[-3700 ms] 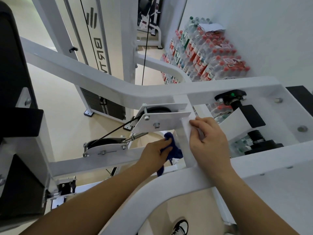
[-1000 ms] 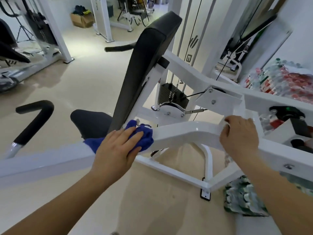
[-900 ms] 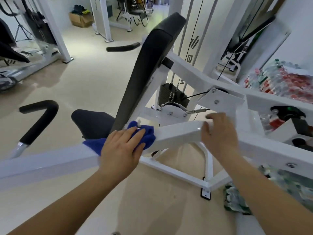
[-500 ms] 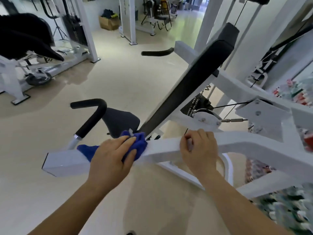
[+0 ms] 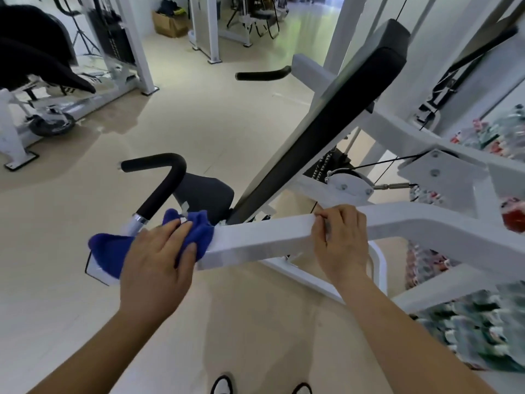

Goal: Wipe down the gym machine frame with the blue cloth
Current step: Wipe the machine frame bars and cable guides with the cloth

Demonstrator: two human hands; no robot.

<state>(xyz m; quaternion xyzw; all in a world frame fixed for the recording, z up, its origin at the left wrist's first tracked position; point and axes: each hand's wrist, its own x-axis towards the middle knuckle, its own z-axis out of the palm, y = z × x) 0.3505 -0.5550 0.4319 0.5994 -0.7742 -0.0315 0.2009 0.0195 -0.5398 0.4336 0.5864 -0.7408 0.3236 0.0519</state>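
Blue cloth [image 5: 113, 251] lay bunched over the free end of the white frame beam [image 5: 255, 237], beside the base of the black padded handle [image 5: 159, 189]. Left hand [image 5: 159, 260] pressed the cloth against the beam, fingers extended. Right hand [image 5: 341, 243] gripped the same beam farther along, fingers curled over its top edge, apart from the cloth.

A cardboard box [image 5: 167, 24] sits far back on the beige floor [image 5: 216, 129]; blurred bottle packs [image 5: 483, 334] lie at right.
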